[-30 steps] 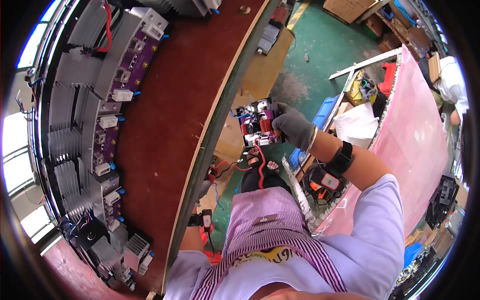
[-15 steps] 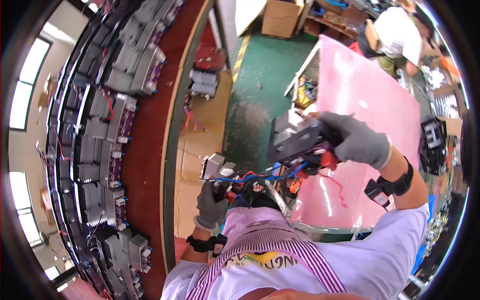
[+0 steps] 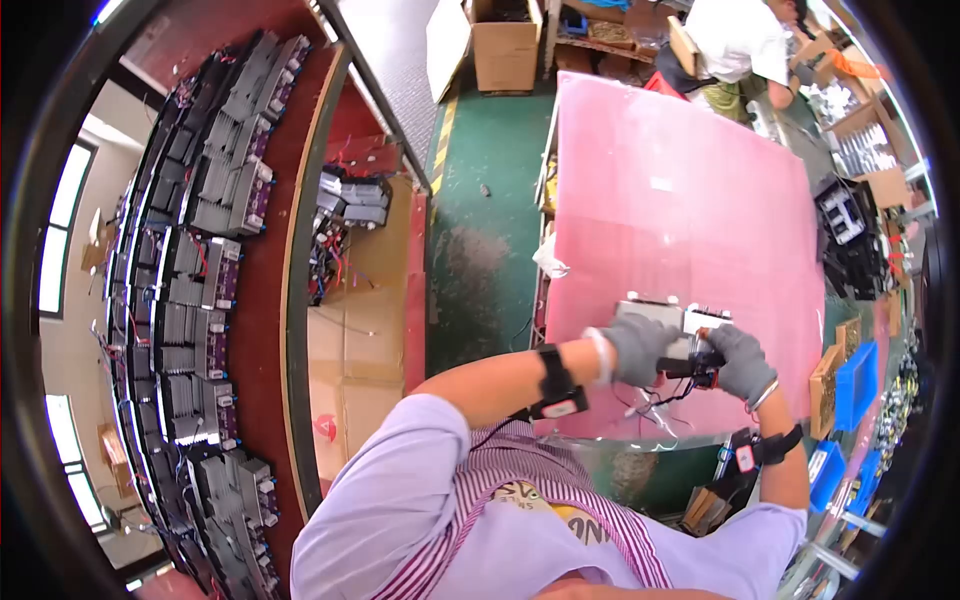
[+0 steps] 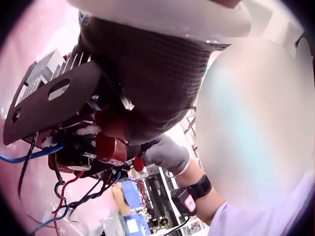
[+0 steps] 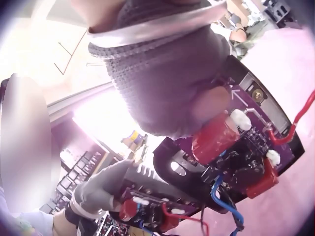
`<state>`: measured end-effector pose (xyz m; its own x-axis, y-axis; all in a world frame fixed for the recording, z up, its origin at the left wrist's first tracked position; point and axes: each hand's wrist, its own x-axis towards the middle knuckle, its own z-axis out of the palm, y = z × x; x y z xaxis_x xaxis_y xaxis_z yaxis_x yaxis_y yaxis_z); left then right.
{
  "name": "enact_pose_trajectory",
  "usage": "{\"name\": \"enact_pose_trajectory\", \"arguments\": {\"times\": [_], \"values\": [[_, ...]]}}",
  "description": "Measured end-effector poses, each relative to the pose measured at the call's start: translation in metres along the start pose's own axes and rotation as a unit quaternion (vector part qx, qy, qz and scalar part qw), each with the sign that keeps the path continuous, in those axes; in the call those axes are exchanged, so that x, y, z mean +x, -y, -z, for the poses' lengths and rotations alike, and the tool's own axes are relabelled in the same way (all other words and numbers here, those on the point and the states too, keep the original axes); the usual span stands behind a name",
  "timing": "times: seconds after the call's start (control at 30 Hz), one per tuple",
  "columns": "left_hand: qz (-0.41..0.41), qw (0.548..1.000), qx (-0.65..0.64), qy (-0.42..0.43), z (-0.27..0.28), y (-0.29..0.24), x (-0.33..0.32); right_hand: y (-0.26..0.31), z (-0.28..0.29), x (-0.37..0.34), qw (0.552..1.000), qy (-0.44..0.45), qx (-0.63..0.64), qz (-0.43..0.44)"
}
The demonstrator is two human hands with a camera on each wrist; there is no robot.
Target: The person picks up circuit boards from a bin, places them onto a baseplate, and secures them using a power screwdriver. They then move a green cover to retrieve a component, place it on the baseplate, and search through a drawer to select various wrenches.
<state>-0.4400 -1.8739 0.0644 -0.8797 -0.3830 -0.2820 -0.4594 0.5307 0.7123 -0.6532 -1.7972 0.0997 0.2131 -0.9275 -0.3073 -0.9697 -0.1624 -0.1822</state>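
Note:
Over the pink-covered table (image 3: 690, 210), both gloved hands work side by side. My left hand (image 3: 640, 348) grips a finned heatsink module (image 4: 59, 93) with a black end plate, red cylindrical parts and dangling blue, black and red wires. Close on its right, my right hand (image 3: 740, 365) holds a similar module, whose purple circuit board (image 5: 238, 102) carries red cylinders (image 5: 215, 137) and a thick red wire. In the right wrist view the fingers wrap over the board's edge. Much of each module is hidden by the gloves in the head view.
On the left, a dark red shelf (image 3: 262, 330) bears rows of heatsink modules (image 3: 205, 335). Cardboard (image 3: 370, 310) with more modules and wires lies beside it. Blue bins (image 3: 857, 385) stand to the right of the table. Another person (image 3: 735, 45) is at the far side.
The body has turned right, from the red shelf to the pink table. Both hands have carried their modules over the tabletop and come close together; the left arm now reaches across.

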Motion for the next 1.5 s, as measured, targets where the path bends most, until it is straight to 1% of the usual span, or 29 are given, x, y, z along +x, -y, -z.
{"name": "enact_pose_trajectory", "arguments": {"times": [0.03, 0.07, 0.1, 0.17, 0.2, 0.23, 0.27, 0.3, 0.33, 0.37, 0.4, 0.43, 0.47, 0.53, 0.6, 0.63, 0.7, 0.73, 0.77, 0.83, 0.9, 1.03, 1.13, 1.2, 1.27, 1.33, 1.4, 1.43, 1.5], "values": [[0.012, 0.998, 0.038, 0.049, -0.012, 0.003, 0.012, 0.007, -0.007, 0.003, 0.999, 0.014, 0.028, -0.024], [0.000, 0.997, 0.062, 0.051, -0.019, 0.009, 0.015, -0.005, -0.028, 0.003, 0.997, 0.005, 0.071, -0.015], [-0.013, 0.995, 0.085, 0.055, -0.024, 0.016, 0.016, -0.010, -0.040, 0.002, 0.998, 0.013, 0.058, -0.024], [-0.078, 0.984, 0.117, -0.111, -0.021, 0.040, -0.007, -0.009, -0.050, 0.003, 0.998, 0.027, 0.031, -0.043], [-0.094, 0.978, 0.024, -0.186, -0.016, 0.066, -0.016, -0.010, -0.055, 0.002, 0.999, -0.019, -0.024, 0.037], [-0.042, 0.970, -0.017, -0.239, 0.017, 0.082, -0.040, -0.003, -0.053, 0.003, 0.999, -0.014, -0.007, 0.046], [-0.018, 0.921, -0.069, -0.382, 0.017, 0.133, -0.055, 0.010, -0.047, 0.006, 0.999, -0.011, 0.008, 0.053], [0.064, 0.847, 0.037, -0.527, 0.022, 0.181, -0.067, 0.019, -0.047, 0.010, 0.998, -0.009, 0.020, 0.060], [0.151, 0.789, -0.051, -0.593, 0.021, 0.238, -0.099, 0.022, -0.057, 0.011, 0.998, -0.020, 0.043, 0.046], [0.217, 0.706, -0.149, -0.658, 0.019, 0.295, -0.131, 0.029, -0.057, 0.017, 0.997, -0.043, 0.024, 0.065], [0.262, 0.649, 0.122, -0.703, 0.019, 0.367, -0.174, 0.024, -0.068, 0.019, 0.995, -0.073, 0.001, 0.070], [0.438, 0.560, 0.185, -0.678, 0.023, 0.377, -0.209, 0.019, -0.080, 0.021, 0.991, -0.104, -0.021, 0.076], [0.540, 0.517, 0.108, -0.655, 0.032, 0.383, -0.238, 0.021, -0.079, 0.025, 0.991, -0.106, -0.032, 0.074], [0.650, 0.511, 0.212, -0.520, 0.007, 0.447, -0.295, 0.029, -0.075, 0.030, 0.989, -0.109, -0.050, 0.082], [0.654, 0.540, 0.239, -0.474, -0.008, 0.475, -0.321, 0.027, -0.080, 0.031, 0.990, -0.099, -0.056, 0.077], [0.654, 0.554, 0.250, -0.450, -0.016, 0.487, -0.329, 0.026, -0.081, 0.031, 0.992, -0.087, -0.055, 0.073], [0.610, 0.583, 0.321, -0.431, -0.022, 0.514, -0.340, 0.027, -0.077, 0.033, 0.994, -0.059, -0.053, 0.071], [0.610, 0.596, 0.325, -0.408, -0.017, 0.518, -0.342, 0.021, -0.084, 0.030, 0.995, -0.060, -0.047, 0.071], [0.572, 0.618, 0.334, -0.424, -0.014, 0.524, -0.349, 0.021, -0.083, 0.032, 0.995, -0.056, -0.050, 0.069], [0.565, 0.670, 0.261, -0.404, -0.008, 0.525, -0.359, 0.027, -0.080, 0.034, 0.996, -0.047, -0.049, 0.062], [0.552, 0.679, 0.270, -0.402, -0.009, 0.534, -0.365, 0.026, -0.083, 0.029, 0.996, -0.044, -0.059, 0.059], [0.607, 0.644, 0.252, -0.392, 0.003, 0.540, -0.353, 0.025, -0.084, 0.032, 0.993, -0.064, -0.071, 0.068], [0.636, 0.642, 0.177, -0.388, 0.012, 0.533, -0.343, 0.023, -0.086, 0.028, 0.992, -0.071, -0.070, 0.072], [0.651, 0.635, 0.139, -0.392, 0.015, 0.512, -0.326, 0.023, -0.086, 0.030, 0.992, -0.081, -0.070, 0.074], [0.687, 0.614, 0.153, -0.359, 0.006, 0.496, -0.317, 0.020, -0.087, 0.028, 0.991, -0.090, -0.072, 0.075], [0.699, 0.599, 0.180, -0.346, -0.006, 0.480, -0.311, 0.020, -0.089, 0.028, 0.987, -0.113, -0.076, 0.082], [0.682, 0.602, 0.190, -0.369, -0.019, 0.455, -0.308, 0.019, -0.091, 0.025, 0.987, -0.119, -0.075, 0.076], [0.664, 0.598, 0.218, -0.392, -0.031, 0.450, -0.310, 0.018, -0.092, 0.025, 0.986, -0.125, -0.074, 0.077], [0.675, 0.608, 0.114, -0.401, -0.040, 0.415, -0.312, 0.018, -0.092, 0.024, 0.983, -0.143, -0.078, 0.090]]}}
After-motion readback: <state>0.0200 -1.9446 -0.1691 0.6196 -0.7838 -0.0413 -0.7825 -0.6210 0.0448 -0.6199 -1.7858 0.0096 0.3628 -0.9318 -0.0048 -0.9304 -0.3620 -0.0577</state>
